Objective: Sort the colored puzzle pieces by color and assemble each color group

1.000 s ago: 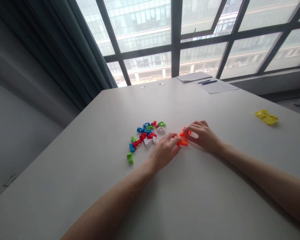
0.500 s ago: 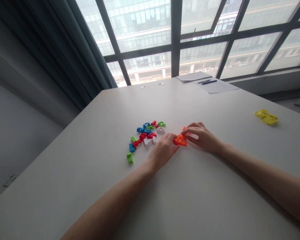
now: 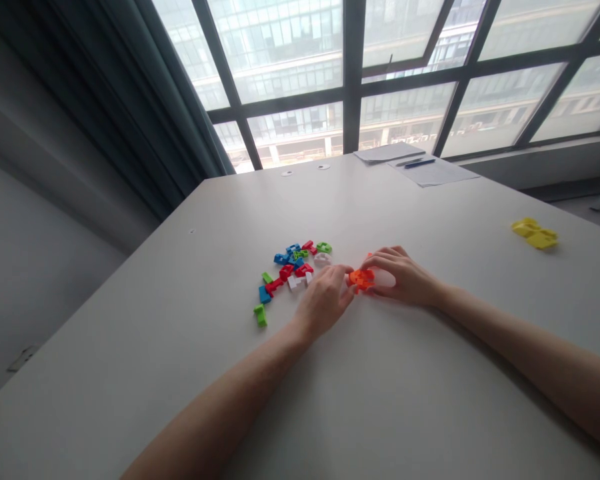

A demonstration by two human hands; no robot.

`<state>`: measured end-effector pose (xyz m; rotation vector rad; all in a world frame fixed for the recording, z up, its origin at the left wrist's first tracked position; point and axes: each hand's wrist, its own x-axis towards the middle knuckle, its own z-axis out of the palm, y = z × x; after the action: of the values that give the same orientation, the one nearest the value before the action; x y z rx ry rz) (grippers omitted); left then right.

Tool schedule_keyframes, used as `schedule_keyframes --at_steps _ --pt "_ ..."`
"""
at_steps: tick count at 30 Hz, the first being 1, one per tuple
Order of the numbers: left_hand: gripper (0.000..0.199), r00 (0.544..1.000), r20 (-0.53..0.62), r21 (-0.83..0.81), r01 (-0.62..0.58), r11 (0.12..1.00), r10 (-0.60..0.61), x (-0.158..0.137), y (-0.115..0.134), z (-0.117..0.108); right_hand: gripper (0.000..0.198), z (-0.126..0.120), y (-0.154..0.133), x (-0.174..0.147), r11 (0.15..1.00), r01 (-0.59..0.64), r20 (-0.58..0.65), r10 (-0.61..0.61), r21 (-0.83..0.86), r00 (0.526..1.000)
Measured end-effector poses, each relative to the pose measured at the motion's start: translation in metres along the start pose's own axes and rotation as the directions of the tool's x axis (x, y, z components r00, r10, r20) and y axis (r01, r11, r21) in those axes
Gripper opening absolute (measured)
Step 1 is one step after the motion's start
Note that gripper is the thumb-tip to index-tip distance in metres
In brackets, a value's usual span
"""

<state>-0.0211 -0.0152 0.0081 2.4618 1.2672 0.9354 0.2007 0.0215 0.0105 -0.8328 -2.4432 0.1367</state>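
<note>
The fingers [image 3: 339,272] of the left hand [image 3: 321,297] are clamping on the left side of the orange pieces [image 3: 364,279], while those of the right hand [image 3: 406,275] are gripping them from the right, thumb nearer the wearer. The orange pieces are sitting between the two hands; whether they are touching the worktop [image 3: 360,380] cannot be told. Just left of the left hand, white pieces [image 3: 295,285] are lying near red pieces [image 3: 287,273], blue pieces [image 3: 281,259] and green pieces [image 3: 261,316] in a loose cluster, one green piece lying nearest the wearer. Well apart to the right, yellow pieces [image 3: 535,235] are resting together. Toward the far edge, a blue pen [image 3: 419,163] is lying on papers [image 3: 437,176] beneath the window [image 3: 353,87], and a dark curtain [image 3: 145,93] is hanging at left.
</note>
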Motion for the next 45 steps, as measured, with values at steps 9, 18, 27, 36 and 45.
schedule_keyframes --at_steps 9,18,27,36,45 --pt "0.023 1.000 0.006 -0.036 -0.005 0.999 0.006 0.000 -0.002 0.000 0.019 -0.001 -0.003 0.001 1.000 -0.012 -0.022 0.012 0.000 1.000" --pt "0.025 1.000 0.021 -0.070 -0.014 0.997 0.016 0.000 0.000 -0.002 0.023 -0.001 -0.004 0.001 0.998 -0.064 -0.012 0.064 -0.018 0.998" --pt "0.034 0.999 0.027 -0.061 -0.017 0.998 0.019 0.001 0.002 -0.003 0.029 0.001 0.001 -0.001 0.995 -0.080 -0.034 0.078 -0.066 0.996" --pt "0.026 0.998 -0.043 -0.041 0.048 0.998 -0.050 0.001 0.001 -0.002 0.015 0.001 0.023 -0.006 0.949 -0.284 -0.210 0.253 -0.137 0.945" --pt "0.024 0.995 -0.052 0.014 0.090 0.996 -0.089 0.000 0.006 -0.004 0.012 0.006 0.030 -0.003 0.942 -0.297 -0.217 0.260 -0.158 0.941"
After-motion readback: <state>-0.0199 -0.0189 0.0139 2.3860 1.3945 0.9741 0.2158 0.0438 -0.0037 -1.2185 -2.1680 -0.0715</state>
